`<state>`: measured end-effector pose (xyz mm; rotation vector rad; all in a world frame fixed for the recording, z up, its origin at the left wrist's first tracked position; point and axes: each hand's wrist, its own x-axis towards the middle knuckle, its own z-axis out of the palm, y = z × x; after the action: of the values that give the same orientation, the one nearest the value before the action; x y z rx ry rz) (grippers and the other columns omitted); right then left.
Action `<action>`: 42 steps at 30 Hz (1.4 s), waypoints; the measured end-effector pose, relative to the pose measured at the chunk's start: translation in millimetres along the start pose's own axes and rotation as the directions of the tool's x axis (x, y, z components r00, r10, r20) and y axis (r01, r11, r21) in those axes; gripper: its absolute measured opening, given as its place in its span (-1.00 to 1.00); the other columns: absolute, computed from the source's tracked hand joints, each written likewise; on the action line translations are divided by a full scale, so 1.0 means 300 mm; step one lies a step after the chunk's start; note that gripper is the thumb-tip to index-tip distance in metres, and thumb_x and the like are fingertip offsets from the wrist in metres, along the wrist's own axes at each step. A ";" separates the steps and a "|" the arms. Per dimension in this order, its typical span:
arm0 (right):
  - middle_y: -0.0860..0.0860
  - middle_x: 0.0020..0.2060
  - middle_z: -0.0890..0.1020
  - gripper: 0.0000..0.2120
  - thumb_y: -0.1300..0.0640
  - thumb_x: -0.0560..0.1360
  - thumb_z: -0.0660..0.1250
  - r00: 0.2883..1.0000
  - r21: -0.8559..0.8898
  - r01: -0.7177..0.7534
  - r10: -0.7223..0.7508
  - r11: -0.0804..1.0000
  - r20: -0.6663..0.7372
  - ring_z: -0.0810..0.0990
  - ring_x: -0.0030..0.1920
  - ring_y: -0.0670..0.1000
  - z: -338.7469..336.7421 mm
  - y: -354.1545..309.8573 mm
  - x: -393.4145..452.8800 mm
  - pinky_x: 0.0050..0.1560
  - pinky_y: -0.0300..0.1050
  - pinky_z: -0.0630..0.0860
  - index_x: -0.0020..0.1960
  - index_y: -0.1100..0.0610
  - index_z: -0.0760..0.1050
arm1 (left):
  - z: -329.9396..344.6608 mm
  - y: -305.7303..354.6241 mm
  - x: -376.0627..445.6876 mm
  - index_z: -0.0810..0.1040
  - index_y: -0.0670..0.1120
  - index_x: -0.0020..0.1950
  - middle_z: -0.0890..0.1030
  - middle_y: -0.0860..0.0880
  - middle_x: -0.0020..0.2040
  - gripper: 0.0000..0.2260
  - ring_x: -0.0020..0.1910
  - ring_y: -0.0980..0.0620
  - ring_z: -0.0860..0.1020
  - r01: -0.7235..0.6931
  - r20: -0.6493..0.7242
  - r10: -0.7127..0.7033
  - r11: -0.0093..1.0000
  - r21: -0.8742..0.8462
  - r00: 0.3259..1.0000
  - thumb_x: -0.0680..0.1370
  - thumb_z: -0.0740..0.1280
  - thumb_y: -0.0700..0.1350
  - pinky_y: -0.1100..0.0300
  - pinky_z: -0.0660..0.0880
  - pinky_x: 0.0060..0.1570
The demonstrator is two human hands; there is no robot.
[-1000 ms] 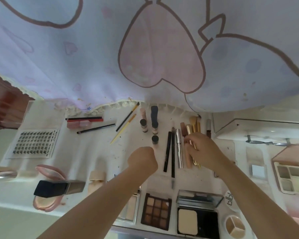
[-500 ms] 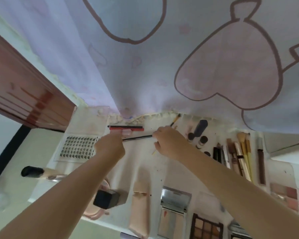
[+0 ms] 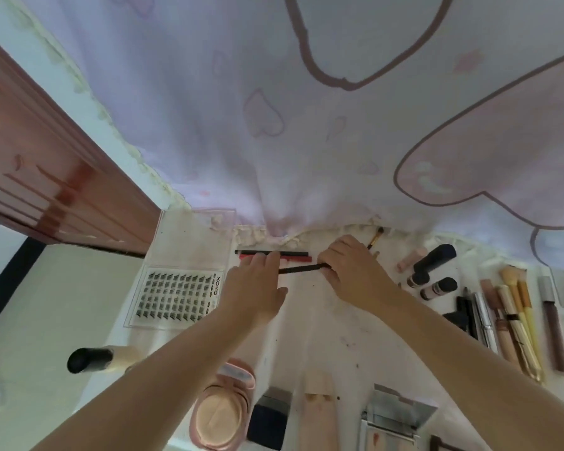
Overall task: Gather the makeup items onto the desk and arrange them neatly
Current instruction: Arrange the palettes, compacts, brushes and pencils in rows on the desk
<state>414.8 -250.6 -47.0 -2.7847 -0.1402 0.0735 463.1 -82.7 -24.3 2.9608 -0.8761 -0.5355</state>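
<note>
On the white desk (image 3: 323,323), my right hand (image 3: 349,268) pinches one end of a thin black pencil (image 3: 302,269) that lies slanted near the back edge. My left hand (image 3: 256,284) hovers over the pencil's other end with fingers stretched flat, reaching toward a black pencil (image 3: 271,253) and a red pencil (image 3: 298,259) lying side by side just behind. A small gold-handled brush (image 3: 375,238) pokes out behind my right hand.
A clear false-lash tray (image 3: 176,296) lies left. Dark bottles (image 3: 432,263), brushes and tubes (image 3: 515,317) line the right. A pink cushion compact (image 3: 220,415), a black-capped bottle (image 3: 101,359) and palettes (image 3: 394,424) sit at the front. A curtain (image 3: 306,109) hangs behind.
My view swung left from the brush row. Both hands moved to the pencils at the back left; the right took hold of the slanted black pencil and my left fingers stretched out.
</note>
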 end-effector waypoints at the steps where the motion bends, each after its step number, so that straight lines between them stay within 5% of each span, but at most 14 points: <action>1: 0.12 -0.11 0.58 -0.80 0.19 0.52 0.19 0.999 0.065 0.003 -0.001 0.998 -0.038 0.40 0.04 0.10 -0.038 -0.008 -0.011 0.05 -0.14 0.27 0.03 0.25 0.52 | -0.008 0.005 0.002 0.18 -0.11 0.39 0.40 -0.06 0.28 -0.57 0.28 -0.08 0.35 -0.058 -0.025 0.058 0.998 -0.021 0.998 0.57 0.13 0.01 0.10 0.32 0.16; 3: 0.00 -0.31 0.53 -0.85 0.22 0.51 0.22 0.998 0.185 -0.015 0.025 0.983 -0.053 0.40 -0.15 0.04 -0.114 -0.018 -0.037 -0.11 -0.26 0.20 -0.08 0.26 0.54 | -0.037 0.019 -0.007 0.29 -0.14 0.30 0.50 -0.07 0.17 -0.68 0.17 -0.10 0.45 -0.174 -0.107 0.167 0.983 -0.064 0.980 0.59 0.08 -0.04 0.11 0.34 0.06; 5: -0.15 -0.39 0.42 -0.85 0.21 0.52 0.21 0.998 0.290 -0.067 0.069 0.955 0.005 0.36 -0.27 -0.10 -0.176 -0.023 -0.065 -0.20 -0.31 0.21 -0.12 0.23 0.53 | -0.065 0.035 -0.015 0.47 -0.19 0.02 0.61 -0.09 -0.15 -0.82 -0.17 -0.12 0.58 -0.343 -0.274 0.341 0.938 0.042 0.899 0.57 0.15 -0.12 0.09 0.41 -0.23; 7: -0.19 -0.40 0.43 -0.87 0.21 0.50 0.23 0.995 0.369 -0.100 0.102 0.924 0.015 0.39 -0.30 -0.15 -0.219 -0.021 -0.100 -0.20 -0.36 0.27 -0.14 0.20 0.54 | -0.100 0.042 -0.015 0.48 -0.20 -0.16 0.58 -0.08 -0.38 -0.84 -0.45 -0.12 0.54 -0.435 -0.301 0.451 0.892 0.122 0.840 0.53 0.20 -0.13 0.17 0.31 -0.49; 10: -0.23 -0.40 0.42 -0.89 0.23 0.48 0.25 0.986 0.397 -0.136 0.162 0.908 -0.032 0.42 -0.28 -0.23 -0.245 -0.021 -0.148 -0.18 -0.48 0.29 -0.15 0.18 0.56 | -0.121 0.039 0.010 0.40 -0.13 -0.01 0.55 -0.04 -0.28 -0.75 -0.33 -0.15 0.52 -0.488 -0.207 0.506 0.863 0.134 0.837 0.60 0.03 -0.01 0.19 0.23 -0.40; 14: -0.24 -0.42 0.38 -0.88 0.26 0.48 0.27 0.967 0.369 -0.159 0.220 0.916 -0.130 0.38 -0.32 -0.23 -0.257 -0.015 -0.195 -0.15 -0.53 0.28 -0.16 0.23 0.57 | -0.139 0.081 0.044 0.22 -0.02 -0.19 0.26 0.11 -0.48 -0.79 -0.52 0.08 0.28 -0.552 -0.221 0.551 0.832 0.063 0.805 0.58 0.00 0.06 0.23 0.12 -0.52; 21: -0.26 -0.40 0.37 -0.62 -0.02 0.43 0.10 0.960 0.348 -0.104 0.186 0.932 -0.212 0.40 -0.21 -0.29 -0.283 -0.015 -0.302 -0.14 -0.50 0.33 -0.19 0.22 0.58 | -0.146 0.167 0.038 0.14 0.07 -0.40 0.30 0.08 -0.52 -0.67 -0.55 0.18 0.25 -0.564 -0.095 0.562 0.826 0.004 0.822 0.50 -0.01 0.19 0.26 0.12 -0.51; 25: -0.09 -0.38 0.45 -0.64 0.05 0.44 0.11 0.949 0.297 -0.118 0.196 0.947 -0.246 0.38 -0.21 -0.10 -0.277 -0.032 -0.341 -0.13 -0.58 0.31 -0.20 0.26 0.58 | -0.157 0.182 0.034 0.19 0.05 -0.44 0.30 0.08 -0.55 -0.62 -0.56 0.18 0.27 -0.561 -0.013 0.561 0.828 -0.021 0.828 0.48 0.04 0.24 0.27 0.13 -0.51; 29: -0.14 -0.37 0.42 -0.65 0.06 0.44 0.11 0.946 0.308 -0.111 0.196 0.945 -0.260 0.36 -0.31 -0.12 -0.270 -0.032 -0.385 -0.12 -0.55 0.32 -0.21 0.26 0.57 | -0.150 0.199 0.029 0.21 0.04 -0.45 0.30 0.09 -0.55 -0.60 -0.56 0.19 0.27 -0.590 0.015 0.590 0.807 -0.011 0.807 0.44 0.02 0.29 0.29 0.13 -0.51; 31: -0.25 -0.43 0.42 -0.65 0.01 0.43 0.11 0.877 0.347 -0.219 0.340 0.912 -0.339 0.36 -0.40 -0.20 -0.291 0.020 -0.460 -0.19 -0.55 0.33 -0.21 0.23 0.55 | -0.173 0.129 0.039 0.24 0.03 -0.46 0.34 0.09 -0.52 -0.58 -0.52 0.20 0.31 -0.466 0.012 0.466 0.884 -0.032 0.884 0.45 0.09 0.29 0.29 0.16 -0.49; 33: -0.24 -0.48 0.49 -0.79 0.08 0.42 0.16 0.723 0.444 -0.340 0.532 0.829 -0.441 0.44 -0.42 -0.27 -0.321 0.078 -0.553 -0.31 -0.57 0.31 -0.21 0.15 0.51 | -0.195 0.033 0.038 0.27 0.02 -0.44 0.39 0.11 -0.48 -0.58 -0.48 0.21 0.34 -0.293 0.043 0.292 0.956 0.014 0.956 0.45 0.13 0.29 0.29 0.20 -0.48; 35: -0.22 -0.46 0.51 -0.84 0.16 0.41 0.17 0.647 0.477 -0.394 0.606 0.786 -0.463 0.46 -0.35 -0.35 -0.326 0.090 -0.584 -0.32 -0.59 0.30 -0.20 0.15 0.52 | -0.189 0.003 0.022 0.25 0.03 -0.42 0.39 0.14 -0.44 -0.59 -0.46 0.24 0.34 -0.296 0.086 0.286 0.946 0.131 0.954 0.46 0.09 0.30 0.33 0.22 -0.47; 39: -0.09 -0.37 0.54 -0.89 0.29 0.46 0.28 0.791 0.456 -0.367 0.530 0.811 -0.306 0.45 -0.31 -0.19 -0.259 0.033 -0.506 -0.19 -0.56 0.28 -0.09 0.24 0.59 | -0.138 0.162 -0.004 0.22 0.02 -0.44 0.38 0.13 -0.45 -0.59 -0.51 0.18 0.34 -0.472 0.051 0.473 0.881 -0.036 0.880 0.42 0.04 0.30 0.30 0.27 -0.48; 42: -0.17 -0.35 0.52 -0.87 0.33 0.45 0.28 0.808 0.526 -0.300 0.505 0.796 -0.303 0.47 -0.27 -0.25 -0.233 0.019 -0.488 -0.18 -0.57 0.30 -0.08 0.22 0.58 | -0.149 0.201 0.003 0.21 0.02 -0.45 0.32 0.09 -0.52 -0.59 -0.54 0.16 0.30 -0.473 0.012 0.476 0.877 -0.079 0.880 0.41 0.05 0.29 0.29 0.20 -0.50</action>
<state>274.6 -295.4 21.6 -2.2347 0.5408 -0.3601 446.5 -138.0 23.7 2.5300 -1.4865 -0.5689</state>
